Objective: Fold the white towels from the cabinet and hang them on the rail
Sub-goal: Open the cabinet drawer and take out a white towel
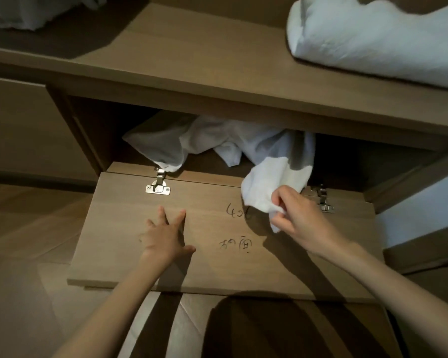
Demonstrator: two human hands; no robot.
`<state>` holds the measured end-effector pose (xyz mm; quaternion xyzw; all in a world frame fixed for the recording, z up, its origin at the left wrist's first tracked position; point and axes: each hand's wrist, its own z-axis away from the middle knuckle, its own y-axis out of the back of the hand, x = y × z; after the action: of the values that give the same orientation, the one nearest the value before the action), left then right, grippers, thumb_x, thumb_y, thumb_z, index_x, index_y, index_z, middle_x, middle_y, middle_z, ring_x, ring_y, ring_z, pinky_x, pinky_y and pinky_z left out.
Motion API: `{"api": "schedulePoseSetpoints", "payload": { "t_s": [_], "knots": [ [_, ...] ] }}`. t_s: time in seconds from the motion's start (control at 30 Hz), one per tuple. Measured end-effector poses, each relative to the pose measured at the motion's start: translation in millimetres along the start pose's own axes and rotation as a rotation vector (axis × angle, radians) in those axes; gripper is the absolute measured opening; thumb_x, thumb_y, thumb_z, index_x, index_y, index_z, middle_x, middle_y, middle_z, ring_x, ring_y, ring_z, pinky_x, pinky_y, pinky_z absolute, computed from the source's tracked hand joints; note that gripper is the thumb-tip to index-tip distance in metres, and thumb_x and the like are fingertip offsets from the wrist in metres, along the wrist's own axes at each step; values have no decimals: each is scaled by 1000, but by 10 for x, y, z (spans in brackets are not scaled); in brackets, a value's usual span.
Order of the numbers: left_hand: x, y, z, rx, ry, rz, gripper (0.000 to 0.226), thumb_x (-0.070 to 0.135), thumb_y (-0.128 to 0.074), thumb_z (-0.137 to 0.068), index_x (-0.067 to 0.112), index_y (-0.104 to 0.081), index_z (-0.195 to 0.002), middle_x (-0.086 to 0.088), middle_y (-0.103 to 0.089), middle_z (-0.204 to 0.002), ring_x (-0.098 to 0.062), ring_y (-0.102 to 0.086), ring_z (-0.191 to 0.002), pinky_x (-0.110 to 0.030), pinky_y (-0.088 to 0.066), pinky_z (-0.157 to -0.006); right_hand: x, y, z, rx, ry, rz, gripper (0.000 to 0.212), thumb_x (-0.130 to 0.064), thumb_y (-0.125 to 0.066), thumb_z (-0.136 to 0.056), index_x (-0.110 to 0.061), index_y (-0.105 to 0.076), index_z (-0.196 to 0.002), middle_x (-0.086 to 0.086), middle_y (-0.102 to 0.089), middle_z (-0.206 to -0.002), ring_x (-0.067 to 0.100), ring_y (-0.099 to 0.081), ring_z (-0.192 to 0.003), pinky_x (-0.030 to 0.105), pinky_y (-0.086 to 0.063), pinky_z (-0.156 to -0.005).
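The right hand (292, 215) pinches a soft, floppy towel (272, 182) by its corner; the left hand (166, 236) lies flat on the door (217, 267).

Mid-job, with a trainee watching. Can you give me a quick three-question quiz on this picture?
1. True or false: the left hand is open, fingers spread, over the dropped-open cabinet door.
2. What does the right hand pinch? A) a hinge B) the white towel C) the shelf edge
3. Fill in: more crumpled towels sit in the compartment ___ the shelf.
Key: 1 true; 2 B; 3 under.
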<state>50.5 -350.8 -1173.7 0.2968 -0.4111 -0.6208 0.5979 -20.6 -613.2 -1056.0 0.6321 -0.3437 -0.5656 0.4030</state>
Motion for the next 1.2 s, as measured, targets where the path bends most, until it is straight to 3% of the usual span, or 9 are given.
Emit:
{"api": "schedulePoseSetpoints", "payload": {
  "t_s": [0.13,0.3,0.43,0.57,0.67,0.8,1.0,1.1,1.2],
  "knots": [
    [421,476,126,96,-229,149,114,62,-68,-74,43,17,-147,-11,14,-160,-41,-6,-145,-52,-36,-107,-127,184,249,-25,40,-54,16,-21,-60,-92,-28,-45,-91,-22,-44,-92,3,-51,-84,16,-41,-61],
    [1190,1248,339,314,-662,160,125,66,-75,-63,54,22,-141,-1,12,-161,-31,-16,-145,-52,-42,-102,-326,798,166,224,174,-74,10,-26,-56,-86,-21,-52,-94,-17,-40,-92,5,-49,-83,15,-40,-66],
    [1736,1821,507,210,-948,507,85,51,-79,-69,33,-36,-140,8,-52,-130,-12,-50,-123,-37,-49,-94,-559,1458,13,408,282,-46,11,-14,-64,-84,-12,-58,-93,-5,-47,-95,4,-47,-80,14,-39,-68],
    [1979,2096,584,109,-793,788,42,24,-73,-83,11,-59,-120,10,-59,-101,-11,-58,-100,-22,-46,-86,-709,2010,-234,652,304,-61,8,-13,-61,-84,-15,-58,-91,-4,-49,-94,1,-47,-81,9,-38,-71],
    [1987,2337,601,208,-685,912,10,34,-67,-87,26,-63,-92,11,-63,-84,-3,-61,-79,-17,-51,-67,-735,2342,-438,873,255,-88,7,-10,-61,-88,-13,-62,-94,-4,-50,-99,-7,-49,-86,5,-40,-73],
    [1898,2789,733,469,-622,1140,15,19,-62,-90,30,-61,-79,12,-63,-76,-6,-60,-73,-24,-50,-63,-675,2657,-708,998,25,-115,10,-12,-59,-93,-19,-58,-101,-1,-48,-112,-4,-49,-85,-3,-40,-73],
    [1512,3450,1120,572,-590,1278,23,9,-70,-81,18,-68,-102,0,-70,-90,-12,-66,-78,-26,-55,-65,-604,2409,-843,907,-116,-237,20,-5,-58,-92,-24,-61,-96,0,-57,-112,5,-52,-90,6,-39,-65],
    [1370,3531,1190,601,-589,1333,32,3,-68,-80,13,-66,-111,-4,-70,-99,-13,-68,-84,-20,-55,-64,-727,2437,-810,510,-15,-349,46,-3,-57,-90,-32,-53,-126,-5,-51,-133,11,-47,-118,11,-38,-75],
    [1323,3580,1207,513,-525,1499,36,1,-63,-82,12,-63,-116,-8,-68,-104,-14,-67,-82,-21,-54,-61,-936,2470,-774,197,133,-464,91,-15,-72,-84,-53,-15,-145,-21,-10,-157,8,-19,-141,21,-35,-101]
  ]
}}
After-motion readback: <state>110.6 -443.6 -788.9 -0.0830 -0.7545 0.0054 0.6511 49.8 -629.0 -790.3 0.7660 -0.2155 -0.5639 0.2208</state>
